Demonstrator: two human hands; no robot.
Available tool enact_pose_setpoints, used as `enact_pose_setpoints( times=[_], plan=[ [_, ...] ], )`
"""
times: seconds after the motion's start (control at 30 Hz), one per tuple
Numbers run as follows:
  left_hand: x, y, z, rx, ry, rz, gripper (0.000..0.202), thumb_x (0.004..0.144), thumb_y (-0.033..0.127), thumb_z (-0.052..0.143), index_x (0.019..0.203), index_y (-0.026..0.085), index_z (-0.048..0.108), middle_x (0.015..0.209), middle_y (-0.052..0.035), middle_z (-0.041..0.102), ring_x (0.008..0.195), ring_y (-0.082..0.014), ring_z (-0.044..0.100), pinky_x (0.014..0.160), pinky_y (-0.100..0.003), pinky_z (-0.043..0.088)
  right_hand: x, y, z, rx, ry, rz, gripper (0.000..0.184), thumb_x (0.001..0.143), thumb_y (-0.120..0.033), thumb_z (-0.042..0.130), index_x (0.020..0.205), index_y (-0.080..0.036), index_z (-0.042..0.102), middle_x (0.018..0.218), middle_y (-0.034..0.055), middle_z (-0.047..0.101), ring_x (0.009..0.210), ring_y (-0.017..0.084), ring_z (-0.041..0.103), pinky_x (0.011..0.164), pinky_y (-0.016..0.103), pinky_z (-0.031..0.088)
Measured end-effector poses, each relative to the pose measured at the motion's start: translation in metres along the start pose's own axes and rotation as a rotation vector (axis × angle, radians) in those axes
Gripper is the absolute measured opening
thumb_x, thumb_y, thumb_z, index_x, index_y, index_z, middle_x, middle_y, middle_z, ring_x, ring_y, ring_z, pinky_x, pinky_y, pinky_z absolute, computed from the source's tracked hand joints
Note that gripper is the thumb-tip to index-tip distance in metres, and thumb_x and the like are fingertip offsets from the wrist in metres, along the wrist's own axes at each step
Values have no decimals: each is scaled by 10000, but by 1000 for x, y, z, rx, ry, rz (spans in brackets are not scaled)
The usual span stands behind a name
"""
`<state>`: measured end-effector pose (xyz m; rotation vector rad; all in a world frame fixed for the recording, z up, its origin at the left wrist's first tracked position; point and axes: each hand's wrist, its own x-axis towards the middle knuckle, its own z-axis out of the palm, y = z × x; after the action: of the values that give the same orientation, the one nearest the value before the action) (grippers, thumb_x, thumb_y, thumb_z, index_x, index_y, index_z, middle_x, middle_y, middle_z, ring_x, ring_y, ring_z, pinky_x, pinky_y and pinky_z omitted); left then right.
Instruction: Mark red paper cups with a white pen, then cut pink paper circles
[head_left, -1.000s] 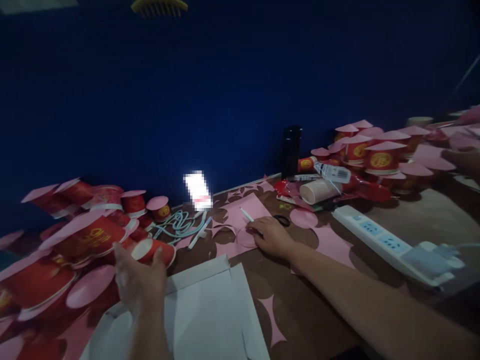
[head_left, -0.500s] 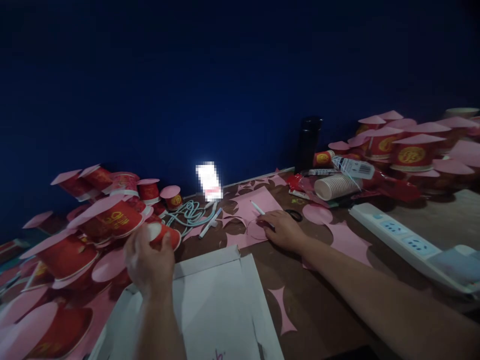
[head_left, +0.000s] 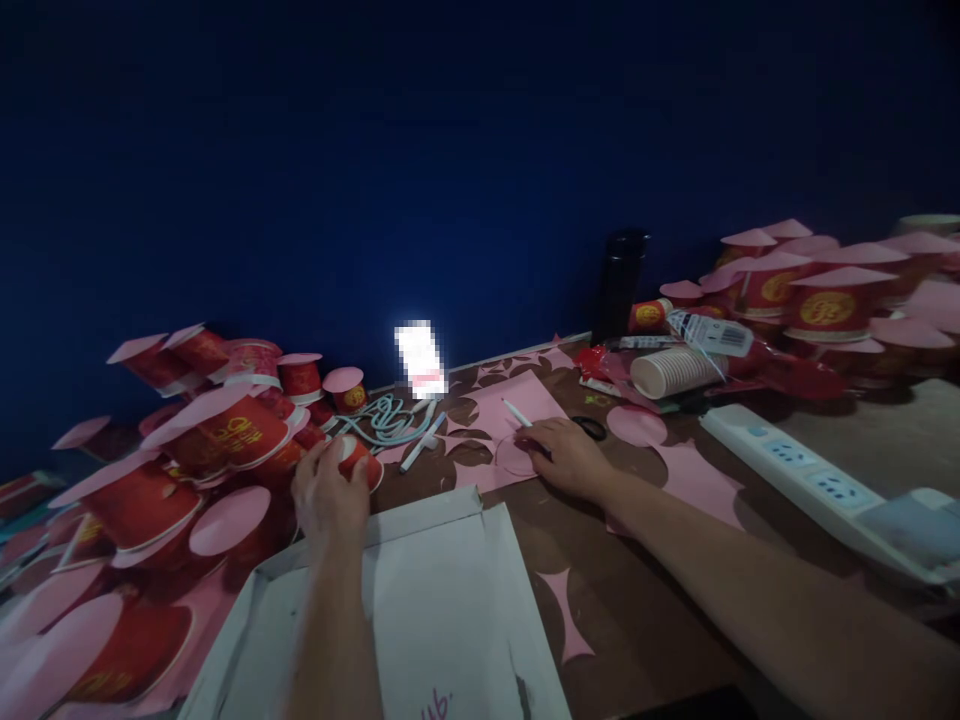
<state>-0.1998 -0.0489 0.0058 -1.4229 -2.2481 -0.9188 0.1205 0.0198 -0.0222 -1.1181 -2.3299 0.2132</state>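
A red paper cup [head_left: 363, 466], tipped on its side, is in the grip of my left hand [head_left: 330, 490] above the far left corner of a white cardboard box [head_left: 442, 600]. The hand covers part of the cup. My right hand [head_left: 566, 455] rests on a pink paper sheet [head_left: 517, 400] with its fingers closed round a white pen [head_left: 514, 410]. A curved outline shows on the sheet beside those fingers. Left of my left hand are piled red cups with pink paper discs on them, one disc [head_left: 230, 521] lying close by.
A lit phone [head_left: 421, 360] leans at the back near a coiled cable [head_left: 390, 420] and a marker [head_left: 421, 443]. Rightward are a black bottle [head_left: 621, 285], stacked paper cups [head_left: 675, 372], a power strip [head_left: 802, 470] and more disc-topped red cups [head_left: 829, 305]. Paper offcuts [head_left: 566, 615] lie around.
My left hand has moved a little to the right with the red paper cup. My right hand has stayed in nearly the same place with the pen.
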Motion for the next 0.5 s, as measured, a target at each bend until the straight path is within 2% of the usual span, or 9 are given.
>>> enact_pose_setpoints(
  times=[0.07, 0.17, 0.23, 0.3, 0.33, 0.4, 0.5],
  plan=[
    [3, 0, 7, -24, 23, -6, 410, 819, 332, 516, 1192, 177, 585, 1277, -129, 514, 1234, -254, 429, 1041, -400, 327, 0, 1, 1, 4, 0, -8, 312, 793, -167, 503, 1067, -205, 648, 1058, 59, 681, 975, 205, 593, 902, 340, 400],
    [2, 5, 9, 9, 71, 6, 484, 816, 346, 537, 1263, 162, 530, 1370, -160, 429, 1307, -286, 337, 1065, -457, 276, 0, 2, 2, 8, 2, -11, 308, 797, -172, 504, 1067, -205, 649, 1065, 60, 680, 983, 206, 592, 903, 340, 404],
    [-2, 14, 6, 46, 152, 56, 527, 812, 353, 551, 1295, 150, 498, 1434, -178, 346, 1337, -316, 272, 1075, -504, 234, 0, 2, 2, 7, 4, -7, 311, 792, -170, 508, 1066, -208, 650, 1067, 56, 681, 984, 208, 591, 905, 341, 406],
    [-8, 28, 3, 60, 175, 130, 486, 829, 310, 533, 1294, 170, 503, 1428, -158, 361, 1320, -295, 296, 1083, -478, 232, 0, 2, 2, 5, 2, -5, 320, 783, -162, 513, 1068, -209, 650, 1068, 51, 681, 985, 210, 591, 909, 342, 406],
    [-11, 35, 4, 69, 127, 201, 432, 843, 274, 509, 1265, 183, 534, 1396, -140, 410, 1297, -280, 325, 1082, -460, 243, 0, 2, 1, 3, -1, -3, 323, 778, -158, 514, 1067, -209, 650, 1067, 51, 682, 985, 212, 591, 908, 342, 407],
    [-15, 51, 9, 104, -63, 379, 343, 852, 214, 474, 1164, 247, 614, 1347, -82, 482, 1266, -260, 360, 1069, -436, 271, 0, 2, 1, -1, -8, -3, 323, 773, -157, 520, 1063, -208, 652, 1065, 52, 682, 983, 215, 591, 905, 345, 408],
    [-17, 66, 26, 138, -230, 454, 291, 848, 211, 466, 1039, 294, 670, 1386, -35, 464, 1264, -284, 354, 1023, -460, 308, 0, 2, 0, 4, -6, -10, 306, 786, -165, 518, 1058, -209, 652, 1060, 52, 683, 983, 213, 590, 909, 349, 402]
  ],
)
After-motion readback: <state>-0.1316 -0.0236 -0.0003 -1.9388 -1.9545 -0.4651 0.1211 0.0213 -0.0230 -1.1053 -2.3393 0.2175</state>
